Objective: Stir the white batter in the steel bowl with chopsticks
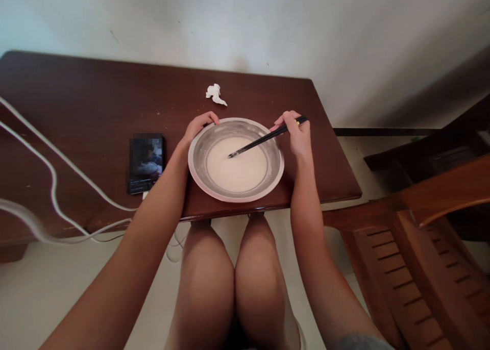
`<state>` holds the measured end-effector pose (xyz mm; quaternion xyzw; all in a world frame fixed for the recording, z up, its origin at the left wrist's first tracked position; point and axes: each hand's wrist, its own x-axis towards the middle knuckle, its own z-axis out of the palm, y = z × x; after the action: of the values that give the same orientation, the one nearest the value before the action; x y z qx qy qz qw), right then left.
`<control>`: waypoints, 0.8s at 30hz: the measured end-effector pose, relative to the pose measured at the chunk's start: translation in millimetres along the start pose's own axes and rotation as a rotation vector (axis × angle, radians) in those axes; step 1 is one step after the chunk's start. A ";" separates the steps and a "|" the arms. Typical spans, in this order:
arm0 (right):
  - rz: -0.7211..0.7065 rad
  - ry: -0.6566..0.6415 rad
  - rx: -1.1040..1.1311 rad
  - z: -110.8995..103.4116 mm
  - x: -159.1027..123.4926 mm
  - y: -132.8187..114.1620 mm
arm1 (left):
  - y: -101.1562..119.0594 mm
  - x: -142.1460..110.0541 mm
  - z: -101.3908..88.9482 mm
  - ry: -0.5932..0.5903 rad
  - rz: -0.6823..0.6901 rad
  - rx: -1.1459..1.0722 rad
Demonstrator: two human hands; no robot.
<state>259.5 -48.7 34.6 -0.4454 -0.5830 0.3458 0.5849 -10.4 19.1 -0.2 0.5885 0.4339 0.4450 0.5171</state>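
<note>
A wide metal basin (197, 174) sits at the front edge of the dark wooden table. Inside it is a pale, creamy liquid (237, 171) with a smooth surface. My left hand (199, 126) is closed on the basin's left rim, fingers over the far side. In my right hand (294, 130), above the right rim, is a pair of black chopsticks (264, 139). They slant down to the left, and their whitened tips meet the liquid near the middle. Part of the right hand's grip is hidden behind its own fingers.
Left of the basin lies a phone (146, 164) with its screen lit. White cables (53, 179) run across the table's left side. A crumpled tissue (216, 94) lies behind the basin. A wooden chair (398, 268) stands at the right, and a wall (229, 23) rises behind the table (95, 100).
</note>
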 end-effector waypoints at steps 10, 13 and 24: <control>-0.004 -0.060 0.021 0.8 -0.3 0.0 | 0.1 -1.8 1.3 0.019 -0.006 0.005; -0.016 0.045 0.047 -1.4 0.5 0.8 | 0.9 -2.4 1.5 0.021 0.020 0.026; -0.004 0.023 0.054 -0.7 0.7 0.1 | 4.2 -2.3 2.8 0.021 -0.018 -0.007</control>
<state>260.2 -48.1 34.8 -0.4322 -0.5678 0.3550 0.6040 -7.9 15.8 3.7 0.5781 0.4428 0.4480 0.5187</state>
